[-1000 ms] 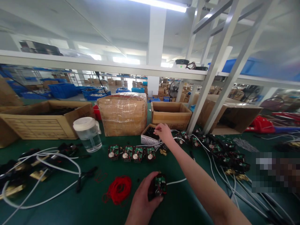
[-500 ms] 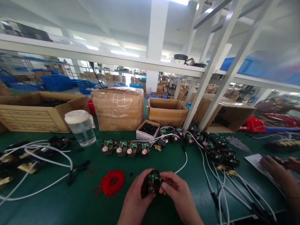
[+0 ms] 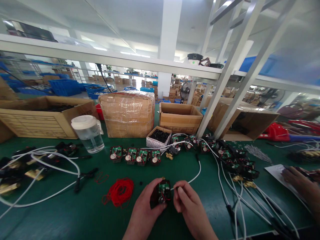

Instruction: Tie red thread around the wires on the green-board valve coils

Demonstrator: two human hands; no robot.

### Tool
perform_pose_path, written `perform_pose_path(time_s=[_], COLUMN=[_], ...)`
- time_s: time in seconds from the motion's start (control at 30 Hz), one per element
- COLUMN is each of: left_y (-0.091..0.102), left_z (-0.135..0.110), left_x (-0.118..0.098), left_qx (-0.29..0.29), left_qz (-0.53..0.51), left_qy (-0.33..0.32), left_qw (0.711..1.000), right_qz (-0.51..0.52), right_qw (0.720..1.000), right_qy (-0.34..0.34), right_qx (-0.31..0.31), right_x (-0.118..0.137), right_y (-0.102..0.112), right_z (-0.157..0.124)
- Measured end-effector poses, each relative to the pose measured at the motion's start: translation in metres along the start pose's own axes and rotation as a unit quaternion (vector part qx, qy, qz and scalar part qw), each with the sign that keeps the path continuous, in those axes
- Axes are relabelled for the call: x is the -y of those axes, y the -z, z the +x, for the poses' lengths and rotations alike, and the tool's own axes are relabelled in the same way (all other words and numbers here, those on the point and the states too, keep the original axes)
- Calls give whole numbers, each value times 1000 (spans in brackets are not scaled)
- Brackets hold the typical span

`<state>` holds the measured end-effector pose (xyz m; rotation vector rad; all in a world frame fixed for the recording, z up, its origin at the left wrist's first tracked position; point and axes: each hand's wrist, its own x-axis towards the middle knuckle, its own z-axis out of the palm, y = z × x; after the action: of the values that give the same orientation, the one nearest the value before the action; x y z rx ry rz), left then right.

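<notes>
My left hand (image 3: 146, 208) grips a small black module with a green circuit board (image 3: 162, 194) just above the green table (image 3: 75, 216). My right hand (image 3: 186, 203) is pressed against the module's right side, fingers pinched where a white cable (image 3: 196, 175) comes in; what the fingertips hold is too small to make out. A heap of red rubber bands (image 3: 121, 192) lies just left of my left hand. A row of several like modules (image 3: 136, 155) stands farther back, beside a small white box of black parts (image 3: 159, 138).
White cables and brass-fitted parts (image 3: 37, 163) sprawl at the left, wired modules (image 3: 232, 160) at the right. A lidded clear jug (image 3: 88, 133) and cardboard boxes (image 3: 127, 113) stand behind. Another person's hands (image 3: 300, 181) work on a paper at the right edge.
My right hand came back from the small white box to the module held by my left hand. The view shifted slightly; another person's hands came into view at the right.
</notes>
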<state>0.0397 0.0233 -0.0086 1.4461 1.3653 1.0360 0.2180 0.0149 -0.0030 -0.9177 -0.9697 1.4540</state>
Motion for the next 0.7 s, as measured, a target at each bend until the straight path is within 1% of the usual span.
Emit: perform_pose_path(time_s=[0.07,0.13,0.23,0.33,0.47,0.6,0.7], left_y=[-1,-1,-1,-1,-1,0,1], left_z=[0,1,1,0,0,0,0], left_x=[1,2,2,1,0,-1,-3], left_qx=[3,4,3,2,2,4,-3], left_qz=[-2,-7,-16,-12,-2,-4,-1], left_qy=[3,3,2,0,0,-6,-8], left_qw=[1000,1000,1000,1000,1000,1000,1000], right_qz=[110,174,209,220,184,85,-9], right_qw=[994,983,975,972,980,995,999], right_qy=[-27,-48,-69,-78,-68,-53,-36], right_qx=[-3,-13,-32,-36,-29,-12,-22], right_x=[3,6,8,6,3,5,5], right_y=[-3,-6,-6,-5,-3,-1,-3], right_z=[0,0,2,2,-1,-4,-4])
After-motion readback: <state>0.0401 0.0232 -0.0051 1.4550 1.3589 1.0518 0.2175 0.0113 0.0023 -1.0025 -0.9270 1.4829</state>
